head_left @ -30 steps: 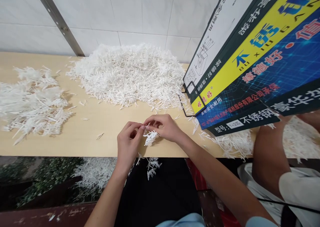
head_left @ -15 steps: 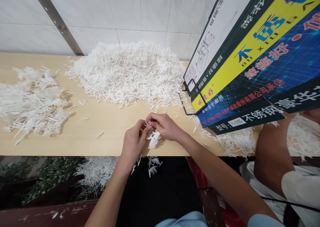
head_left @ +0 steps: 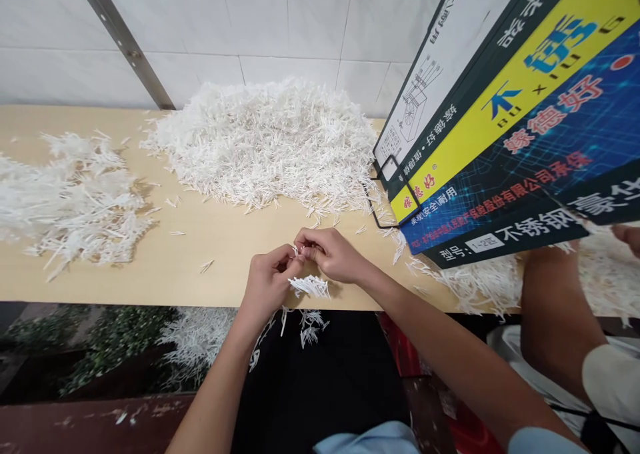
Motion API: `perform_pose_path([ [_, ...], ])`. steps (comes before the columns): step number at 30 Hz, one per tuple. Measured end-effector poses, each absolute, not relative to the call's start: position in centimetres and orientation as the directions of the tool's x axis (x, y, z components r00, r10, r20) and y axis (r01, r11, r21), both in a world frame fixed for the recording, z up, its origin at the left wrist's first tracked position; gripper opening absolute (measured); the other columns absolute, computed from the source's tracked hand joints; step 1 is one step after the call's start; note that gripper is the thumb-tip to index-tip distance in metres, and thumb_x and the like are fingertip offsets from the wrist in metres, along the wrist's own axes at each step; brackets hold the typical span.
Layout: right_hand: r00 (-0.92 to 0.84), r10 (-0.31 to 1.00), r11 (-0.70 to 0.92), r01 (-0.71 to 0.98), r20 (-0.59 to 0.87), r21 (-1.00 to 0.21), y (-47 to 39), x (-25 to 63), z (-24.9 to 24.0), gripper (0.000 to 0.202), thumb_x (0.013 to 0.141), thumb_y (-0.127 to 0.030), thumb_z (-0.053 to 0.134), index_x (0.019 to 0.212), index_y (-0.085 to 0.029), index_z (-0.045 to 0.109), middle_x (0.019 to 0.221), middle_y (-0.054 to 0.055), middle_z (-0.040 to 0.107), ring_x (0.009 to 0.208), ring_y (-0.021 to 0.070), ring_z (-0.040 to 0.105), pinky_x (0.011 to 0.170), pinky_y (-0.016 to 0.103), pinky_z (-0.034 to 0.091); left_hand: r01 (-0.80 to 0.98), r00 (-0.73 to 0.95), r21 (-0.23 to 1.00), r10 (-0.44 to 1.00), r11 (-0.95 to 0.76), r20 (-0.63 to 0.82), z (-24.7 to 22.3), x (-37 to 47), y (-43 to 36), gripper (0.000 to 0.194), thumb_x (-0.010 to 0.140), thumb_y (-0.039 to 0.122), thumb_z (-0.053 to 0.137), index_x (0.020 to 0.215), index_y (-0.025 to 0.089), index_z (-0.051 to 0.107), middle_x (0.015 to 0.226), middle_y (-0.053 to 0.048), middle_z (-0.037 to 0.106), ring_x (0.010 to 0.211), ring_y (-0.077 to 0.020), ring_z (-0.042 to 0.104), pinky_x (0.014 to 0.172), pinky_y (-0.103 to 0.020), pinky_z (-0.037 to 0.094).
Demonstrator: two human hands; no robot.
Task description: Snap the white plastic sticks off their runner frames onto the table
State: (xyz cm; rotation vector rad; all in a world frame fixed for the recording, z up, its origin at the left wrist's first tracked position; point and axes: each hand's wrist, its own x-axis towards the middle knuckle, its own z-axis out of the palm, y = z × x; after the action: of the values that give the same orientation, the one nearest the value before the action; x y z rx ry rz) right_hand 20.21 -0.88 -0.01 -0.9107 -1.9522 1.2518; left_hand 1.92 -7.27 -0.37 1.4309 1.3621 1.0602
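My left hand (head_left: 273, 277) and my right hand (head_left: 330, 254) meet fingertip to fingertip just above the front part of the table. Both are closed in a pinch on thin white plastic pieces (head_left: 296, 249), mostly covered by the fingers. Right below the hands, a white branched cluster of plastic sticks (head_left: 311, 286) hangs or lies near the table edge; I cannot tell which. More white bits (head_left: 313, 326) rest on my dark lap. Behind the hands rises a large heap of short white plastic sticks (head_left: 270, 147).
A flatter pile of branched white pieces (head_left: 85, 201) covers the left of the wooden table (head_left: 200, 284). At right stands a large printed box (head_left: 480, 147) with a black wire bracket (head_left: 395, 194). Beyond it another person's arm (head_left: 560, 314) shows. Plants (head_left: 110, 347) are below the table.
The view has shifted slightly, moving the scene a little to the right. The white cluster below my hands has swung from upright to nearly level. Both hands stay pinched together.
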Motion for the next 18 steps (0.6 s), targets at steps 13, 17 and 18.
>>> perform_pose_path([
  [13,-0.102,0.979,0.149,-0.228,0.176,-0.962,0.6,20.6,0.2,0.027,0.082,-0.038,0.081,0.093,-0.019,0.064,0.083,0.003,0.071,0.067,0.0159,0.067,0.058,0.028,0.054,0.281,-0.006,0.959,0.999,0.033,-0.033,0.4,3.0,-6.4,0.047,0.095,0.059,0.058,0.076,0.018,0.070,0.060,0.002,0.055,0.061,-0.0131,0.048,0.058,-0.024,0.033],
  [17,-0.005,0.964,0.260,-0.188,0.266,-0.947,0.1,20.4,2.6,0.018,0.085,-0.032,0.077,0.094,-0.020,0.068,0.077,0.002,0.069,0.065,0.0152,0.065,0.062,0.030,0.056,0.251,0.025,0.968,1.000,0.000,-0.007,0.2,2.3,-7.0,0.031,0.099,0.039,0.050,0.095,0.021,0.074,0.075,0.000,0.064,0.068,-0.0149,0.055,0.061,-0.024,0.038],
  [18,-0.012,0.958,0.278,-0.194,0.285,-0.941,-0.5,19.7,3.6,0.014,0.088,-0.032,0.072,0.094,-0.020,0.068,0.080,0.003,0.069,0.066,0.0154,0.065,0.064,0.031,0.057,0.241,0.042,0.970,0.999,-0.014,0.005,0.1,2.1,-7.1,0.028,0.097,0.034,0.049,0.098,0.022,0.075,0.080,-0.001,0.066,0.071,-0.0154,0.057,0.062,-0.024,0.039],
])
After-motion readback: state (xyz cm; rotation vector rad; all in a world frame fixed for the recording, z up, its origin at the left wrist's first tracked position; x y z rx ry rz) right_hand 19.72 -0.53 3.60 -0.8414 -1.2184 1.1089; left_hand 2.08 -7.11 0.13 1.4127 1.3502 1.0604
